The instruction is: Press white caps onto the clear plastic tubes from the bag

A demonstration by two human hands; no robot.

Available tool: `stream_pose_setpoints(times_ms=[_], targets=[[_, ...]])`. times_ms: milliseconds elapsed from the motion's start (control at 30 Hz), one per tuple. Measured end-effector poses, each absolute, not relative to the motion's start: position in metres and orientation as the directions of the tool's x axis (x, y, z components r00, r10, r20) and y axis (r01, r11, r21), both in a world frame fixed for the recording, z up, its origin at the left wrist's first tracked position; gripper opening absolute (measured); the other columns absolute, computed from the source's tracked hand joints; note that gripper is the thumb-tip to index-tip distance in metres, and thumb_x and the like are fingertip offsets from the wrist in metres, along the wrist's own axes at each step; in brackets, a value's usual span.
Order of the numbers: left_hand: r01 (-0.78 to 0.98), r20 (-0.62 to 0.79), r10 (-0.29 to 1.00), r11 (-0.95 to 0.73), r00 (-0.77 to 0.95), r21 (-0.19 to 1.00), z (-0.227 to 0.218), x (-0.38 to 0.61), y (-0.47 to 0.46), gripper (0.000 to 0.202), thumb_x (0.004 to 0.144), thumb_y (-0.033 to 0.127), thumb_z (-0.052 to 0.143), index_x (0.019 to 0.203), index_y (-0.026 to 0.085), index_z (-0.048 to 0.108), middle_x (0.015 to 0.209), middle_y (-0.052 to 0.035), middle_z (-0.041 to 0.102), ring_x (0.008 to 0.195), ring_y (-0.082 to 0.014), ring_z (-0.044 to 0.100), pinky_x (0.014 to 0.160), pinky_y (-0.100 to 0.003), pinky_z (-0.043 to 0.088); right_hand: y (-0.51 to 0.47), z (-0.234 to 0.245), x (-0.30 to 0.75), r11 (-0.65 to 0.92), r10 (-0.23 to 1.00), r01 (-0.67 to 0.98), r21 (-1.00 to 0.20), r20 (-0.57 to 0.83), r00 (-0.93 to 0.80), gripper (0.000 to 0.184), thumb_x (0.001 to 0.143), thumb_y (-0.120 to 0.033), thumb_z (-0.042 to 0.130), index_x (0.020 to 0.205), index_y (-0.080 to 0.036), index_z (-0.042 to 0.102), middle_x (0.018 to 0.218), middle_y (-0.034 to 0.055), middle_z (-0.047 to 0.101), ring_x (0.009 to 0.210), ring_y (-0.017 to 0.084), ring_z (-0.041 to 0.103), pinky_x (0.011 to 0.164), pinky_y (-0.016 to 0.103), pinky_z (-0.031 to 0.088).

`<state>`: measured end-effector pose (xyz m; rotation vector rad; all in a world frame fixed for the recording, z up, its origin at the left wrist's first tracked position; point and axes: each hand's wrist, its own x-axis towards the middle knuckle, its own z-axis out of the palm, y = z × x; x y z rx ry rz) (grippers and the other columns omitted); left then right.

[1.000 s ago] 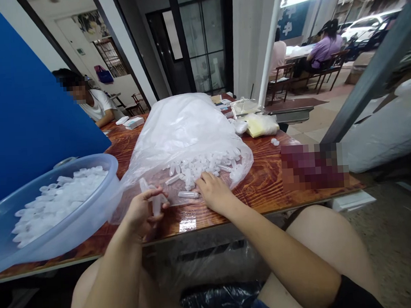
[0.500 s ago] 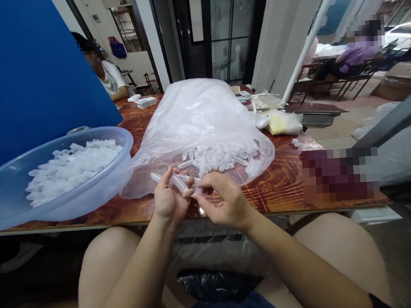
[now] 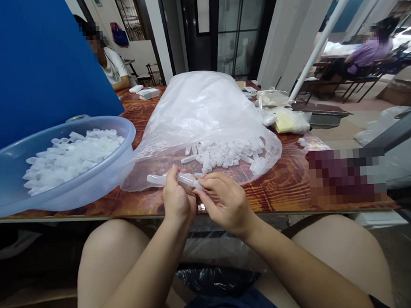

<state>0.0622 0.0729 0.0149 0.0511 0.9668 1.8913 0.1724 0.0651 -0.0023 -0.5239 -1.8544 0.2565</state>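
My left hand is closed around a slim translucent plastic tube, whose rounded end sticks out to the left. More clear tubing shows between my two hands, but I cannot tell how many pieces there are. At the right end, the fingers of my right hand pinch the tube; whether a separate cap sits there is unclear. Just beyond my hands, a pile of small translucent plastic pieces and several tubes spill from the mouth of a large clear plastic bag.
On the left, a blue plastic basin holds many translucent pieces. A blue panel rises behind it. Wrapped packages lie at the right of the wooden table. One person sits at the back left, another far right.
My left hand has turned over, its fingers now wrapped around the tube, which lies more level. My right hand stays at the tube's right end. The view has shifted slightly.
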Motion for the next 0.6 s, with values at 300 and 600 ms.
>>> stream_pose_setpoints(times_ms=[300,600], targets=[[-0.685,-0.325,0.724,-0.272,-0.608,0.676,0.011,0.069,0.071,0.019,0.086,0.028,0.057,0.074,0.015,0.052,0.060,0.0028,0.055,0.051,-0.0089,0.054,0.052,-0.020,0.042,0.067,-0.003,0.177,0.897,0.437,0.232,-0.377,0.839,-0.324,0.015,0.087,-0.004,0.055,0.097,-0.012,0.063,0.096,0.0138,0.067,0.093,0.020,0.064,0.082,0.036,0.057],[-0.666,-0.306,0.710,-0.300,-0.634,0.684,0.016,0.078,0.066,0.018,0.085,0.027,0.060,0.074,0.015,0.053,0.061,0.0025,0.056,0.051,-0.0092,0.056,0.053,-0.021,0.045,0.068,-0.003,0.178,0.694,0.719,0.308,-0.651,0.648,-0.252,0.030,0.092,-0.030,0.057,0.119,-0.017,0.051,0.088,0.0068,0.068,0.071,0.016,0.066,0.065,0.029,0.056]])
